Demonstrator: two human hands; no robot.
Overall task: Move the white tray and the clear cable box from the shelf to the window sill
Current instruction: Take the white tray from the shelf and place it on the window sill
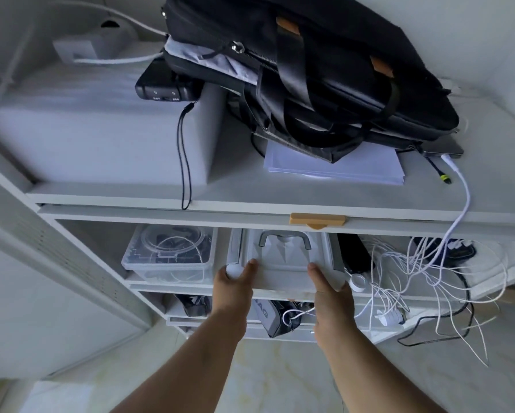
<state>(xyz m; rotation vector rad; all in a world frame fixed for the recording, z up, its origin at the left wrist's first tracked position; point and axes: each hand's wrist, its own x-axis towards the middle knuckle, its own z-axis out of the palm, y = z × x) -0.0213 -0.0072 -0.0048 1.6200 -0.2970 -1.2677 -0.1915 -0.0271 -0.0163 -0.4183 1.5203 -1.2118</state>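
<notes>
1. Hands on the tray: left hand (231, 289) clamps the front left corner of the white tray (283, 274), thumb on top of the rim, remaining fingers hidden underneath.
2. Right hand (329, 293) clamps the front right corner the same way, thumb lying along the top edge, fingers wrapped under and out of sight.
3. Tray sits in the middle of the shelf (280, 223), in the opening just under the top board, front edge sticking out past the shelf lip. A grey handle (284, 241) stands up inside it toward the back.
4. Clear cable box (169, 257) is on the same level, just left of the tray, not touched by either hand. Coiled wires and a round clear lid show through its walls.
5. White cables (429, 269) spill in a tangle on the right side of that level and hang over the edge; a small white round cap (358, 283) lies near the right hand.
6. Top board carries a black bag (325, 70) with straps, resting partly on a stack of paper (339, 168) and partly on a big white box (86, 123) to the left.
7. Black cord (184, 162) dangles from a dark device (161, 87) on the white box, down over the front of the top board.
8. Tan clip (317, 219) sits on the front edge of the top board, above the tray.
9. Lower levels hold dark pouches and more wires, details unclear.
</notes>
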